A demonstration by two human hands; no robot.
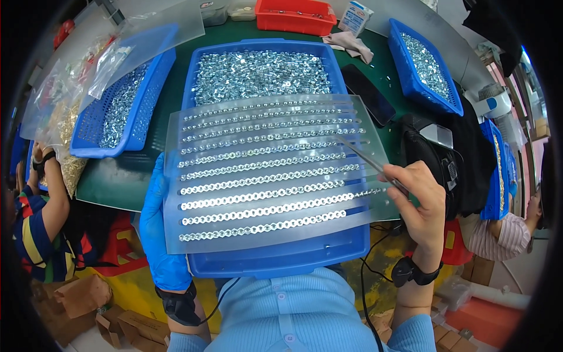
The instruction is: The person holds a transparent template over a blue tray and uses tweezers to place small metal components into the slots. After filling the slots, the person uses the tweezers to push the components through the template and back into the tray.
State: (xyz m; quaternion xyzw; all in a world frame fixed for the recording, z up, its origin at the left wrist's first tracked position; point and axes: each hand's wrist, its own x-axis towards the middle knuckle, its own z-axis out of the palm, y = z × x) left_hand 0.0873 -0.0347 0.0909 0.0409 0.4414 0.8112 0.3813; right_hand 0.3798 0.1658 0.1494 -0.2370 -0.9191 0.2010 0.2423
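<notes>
My left hand [157, 232], in a blue glove, grips the left edge of a translucent slotted plastic sheet [281, 236]. Long rows of small shiny metal fasteners [264, 203] fill most of its slots, with gaps toward the right ends of some. A pair of metal tweezers [366, 157] is pinched in my bare right hand [423, 199], pointing up and left over the upper right rows. Under the sheet lies a blue plastic tray [281, 264], its far part heaped with loose metal fasteners [264, 70]. The glove's fingertips are hidden beneath the sheet.
Blue baskets of metal parts stand left [141, 117] and right [404, 76]. A dark phone [368, 97], a cloth [350, 46] and a red bin [296, 23] lie beyond. A black bag [419, 158] is beside my right hand. Other people sit at both sides.
</notes>
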